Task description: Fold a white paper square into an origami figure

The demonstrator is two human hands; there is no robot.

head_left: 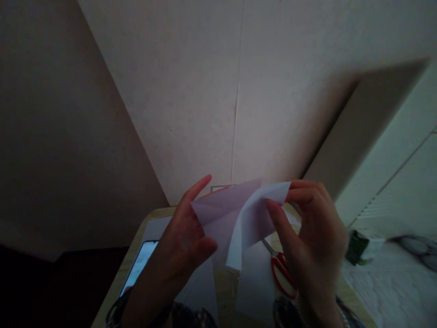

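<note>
Both my hands hold one folded sheet of pale paper (235, 218) up in front of me, above a small wooden table (155, 215). My left hand (186, 232) grips the sheet's left side, thumb in front and fingers behind. My right hand (307, 228) pinches the upper right corner, where a flap of the paper is bent over. Under the hands, more white paper (254, 282) lies flat on the table.
A phone (139, 264) with a lit screen lies at the table's left. Red-handled scissors (282, 273) lie at the right. A beige wall corner fills the upper view. A dark green object (357, 248) rests on a white surface at the right.
</note>
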